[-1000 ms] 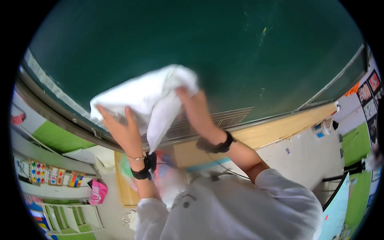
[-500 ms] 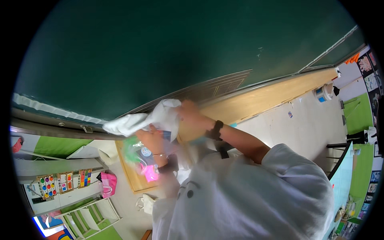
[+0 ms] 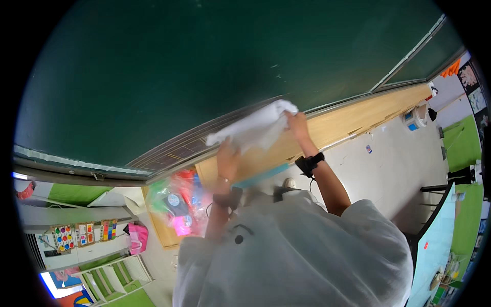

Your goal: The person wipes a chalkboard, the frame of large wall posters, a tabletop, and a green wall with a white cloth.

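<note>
Cloth (image 3: 250, 127): white, stretched between both hands in front of the board's lower edge, rising toward the right; partly blurred, and whether it touches the board cannot be told.
Right hand (image 3: 297, 127): grasping the cloth's right end between thumb and fingers.
Left hand (image 3: 228, 157): at the cloth's lower left end, touching it; too blurred to tell whether the fingers grip.
Wrists: a black band (image 3: 310, 163) on the right, another dark one, blurred, on the left, with a thin bracelet (image 3: 223, 179) nearer the left hand.
Board (image 3: 194, 66): dark green, filling the upper view, with faint pale marks above the cloth.
Lined strip (image 3: 176, 149): along the board's lower edge, running left from behind the cloth.
Ledge (image 3: 358, 118): pale wood, below the board, reaching right.
Plastic bags (image 3: 181, 202): clear, with green, red and pink inside, left of the left hand.
Shirt (image 3: 307, 245): white, lower middle.
Bucket (image 3: 413, 119): on the floor (image 3: 378, 163), right.
Surface (image 3: 434, 250): pale blue, far right.
Pink bag (image 3: 137, 238): far left, near a rack (image 3: 115, 280).
</note>
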